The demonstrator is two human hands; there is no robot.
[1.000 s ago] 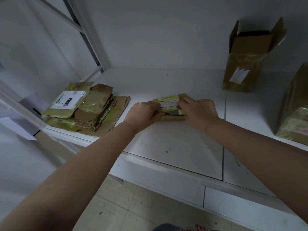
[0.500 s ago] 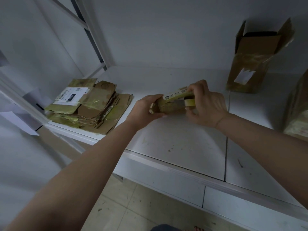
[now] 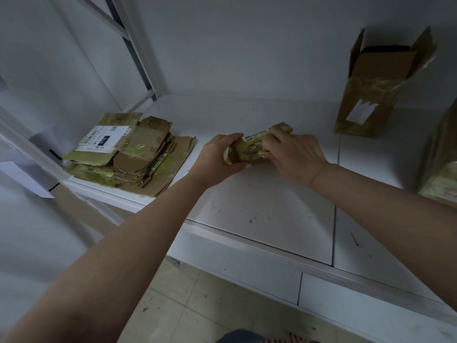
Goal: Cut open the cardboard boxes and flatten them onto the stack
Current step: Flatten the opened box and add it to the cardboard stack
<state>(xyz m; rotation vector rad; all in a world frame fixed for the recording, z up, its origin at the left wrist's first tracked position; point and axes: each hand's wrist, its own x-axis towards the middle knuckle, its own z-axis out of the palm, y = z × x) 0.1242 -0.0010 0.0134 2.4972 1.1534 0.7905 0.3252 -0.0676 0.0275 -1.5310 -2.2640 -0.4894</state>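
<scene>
A small taped cardboard box (image 3: 249, 151) with a white label strip is held just above the white shelf (image 3: 259, 209), between both hands. My left hand (image 3: 220, 157) grips its left end, fingers curled under it. My right hand (image 3: 293, 154) grips its right end, fingers wrapped over the top. The box looks squashed and tilted, its right end higher. A stack of flattened cardboard (image 3: 128, 157) lies at the shelf's left end, topped by a piece with a shipping label.
An upright open box (image 3: 371, 100) with raised flaps stands at the back right against the wall. Another taped box (image 3: 442, 164) sits at the right edge, partly out of frame. A metal shelf post (image 3: 138, 45) rises behind the stack. Tiled floor lies below.
The small box lay flat on the shelf under both hands; it has since been lifted and tilted, and both hands now squeeze it from the ends.
</scene>
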